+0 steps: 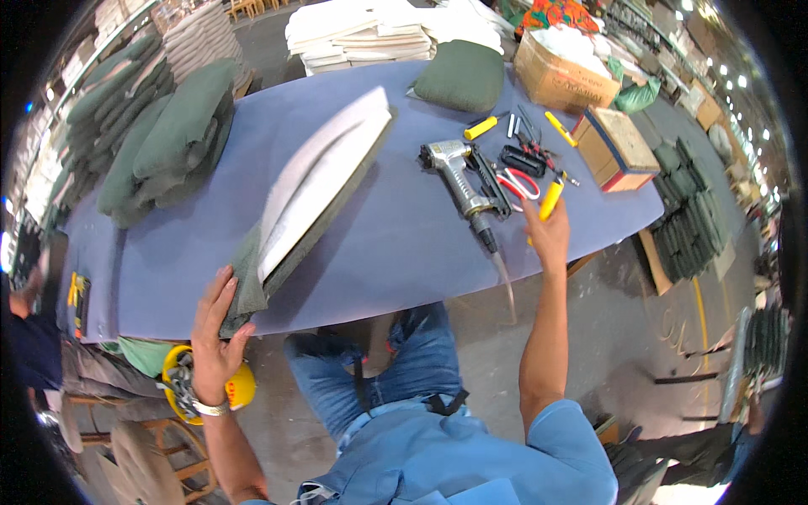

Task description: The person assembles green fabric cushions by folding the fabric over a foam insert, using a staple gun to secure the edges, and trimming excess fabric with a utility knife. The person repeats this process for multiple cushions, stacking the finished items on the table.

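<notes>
A dark green fabric-covered seat cushion (322,206) stands tilted on the blue table, its white underside showing. My left hand (217,332) grips its near lower corner, fingers along one side and thumb at the bottom edge. At the table's right front edge, my right hand (550,238) is closed round a yellow-handled tool (551,199); its working end cannot be made out. Just beyond that hand lie red-handled scissors (515,183). A silver air stapler (459,177) with a hose lies left of them.
On the blue table (379,269) are a green cushion (461,76), a small box (614,147), a black tool (522,160) and a yellow-handled tool (481,128). Green cushions (177,143) are stacked at left. A yellow bucket (241,387) stands below. Other people are at both sides.
</notes>
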`<control>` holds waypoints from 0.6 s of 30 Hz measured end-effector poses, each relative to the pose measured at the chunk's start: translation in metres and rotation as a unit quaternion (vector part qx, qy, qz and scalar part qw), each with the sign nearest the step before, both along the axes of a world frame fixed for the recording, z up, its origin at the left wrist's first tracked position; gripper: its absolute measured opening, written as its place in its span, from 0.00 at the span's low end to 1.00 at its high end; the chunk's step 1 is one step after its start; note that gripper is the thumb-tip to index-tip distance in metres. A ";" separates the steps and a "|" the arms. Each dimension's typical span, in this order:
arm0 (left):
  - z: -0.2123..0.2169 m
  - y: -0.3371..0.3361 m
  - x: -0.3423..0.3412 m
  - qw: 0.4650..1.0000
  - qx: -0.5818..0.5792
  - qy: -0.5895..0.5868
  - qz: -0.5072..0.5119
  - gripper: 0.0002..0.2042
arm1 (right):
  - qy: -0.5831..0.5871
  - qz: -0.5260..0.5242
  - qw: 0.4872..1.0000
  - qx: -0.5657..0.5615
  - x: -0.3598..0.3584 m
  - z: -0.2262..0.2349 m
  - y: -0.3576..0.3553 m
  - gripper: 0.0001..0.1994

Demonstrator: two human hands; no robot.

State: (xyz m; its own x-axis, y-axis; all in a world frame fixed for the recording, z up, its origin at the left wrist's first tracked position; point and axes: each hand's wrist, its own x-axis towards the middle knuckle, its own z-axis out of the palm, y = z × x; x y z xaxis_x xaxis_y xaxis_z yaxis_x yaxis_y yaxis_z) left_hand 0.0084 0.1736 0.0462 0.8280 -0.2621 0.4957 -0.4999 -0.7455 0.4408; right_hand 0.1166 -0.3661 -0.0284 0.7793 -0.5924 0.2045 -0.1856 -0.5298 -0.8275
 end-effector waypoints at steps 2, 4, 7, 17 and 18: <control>0.001 0.005 0.004 0.997 0.069 -0.022 -0.018 0.33 | 0.110 -0.030 0.989 -0.099 0.009 -0.030 -0.068 0.33; 0.006 0.011 0.004 0.989 0.144 -0.045 -0.006 0.33 | 0.142 -0.009 0.975 -0.169 0.018 -0.040 -0.100 0.34; 0.003 0.014 0.007 0.995 0.095 -0.022 0.026 0.35 | -0.012 -0.039 0.948 -0.315 0.013 -0.046 -0.141 0.36; -0.041 0.075 0.016 0.981 -0.154 -0.002 0.120 0.35 | -0.294 0.694 0.600 0.267 -0.080 0.074 0.157 0.19; -0.041 0.077 0.016 0.980 -0.158 -0.002 0.120 0.35 | -0.263 0.696 0.607 0.280 -0.082 0.072 0.174 0.19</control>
State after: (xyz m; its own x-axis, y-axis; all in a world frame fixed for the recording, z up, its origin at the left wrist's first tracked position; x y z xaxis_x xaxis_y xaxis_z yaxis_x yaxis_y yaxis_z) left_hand 0.0241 0.2505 0.0052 0.8449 0.1070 0.5241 -0.3294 -0.6679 0.6674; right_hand 0.0343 -0.1921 0.0440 0.5189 0.4724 0.7125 0.4876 0.5211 -0.7005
